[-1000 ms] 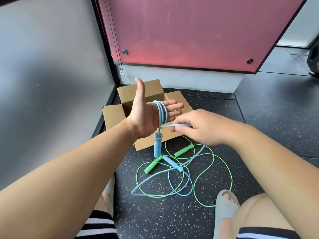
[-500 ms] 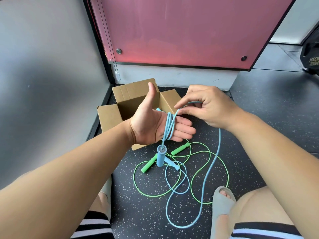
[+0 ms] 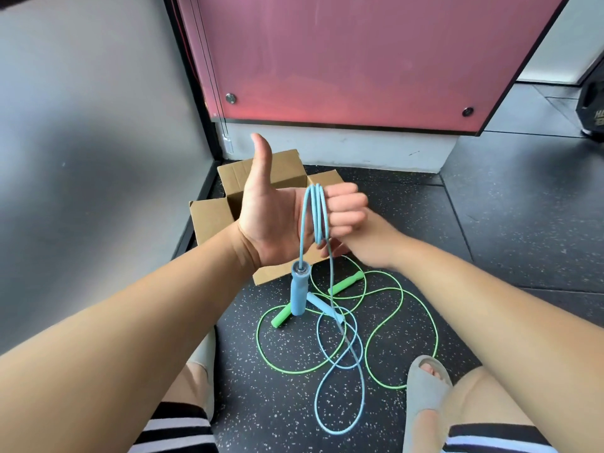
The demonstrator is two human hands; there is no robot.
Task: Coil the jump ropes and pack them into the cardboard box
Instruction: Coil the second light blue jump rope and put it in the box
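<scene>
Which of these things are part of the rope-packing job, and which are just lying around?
Part of the job: blue jump rope, wound round the left hand; green jump rope, loose on the floor; open cardboard box.
Just there: grey sandal, on a foot; black disc at the far right edge; pink wall panel.

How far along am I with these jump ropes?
Done: nothing visibly packed in the brown cardboard box. In hand: blue jump rope has several loops round the left hand; the rest lies loose. Left: green jump rope uncoiled on the floor, then boxing both.
</scene>
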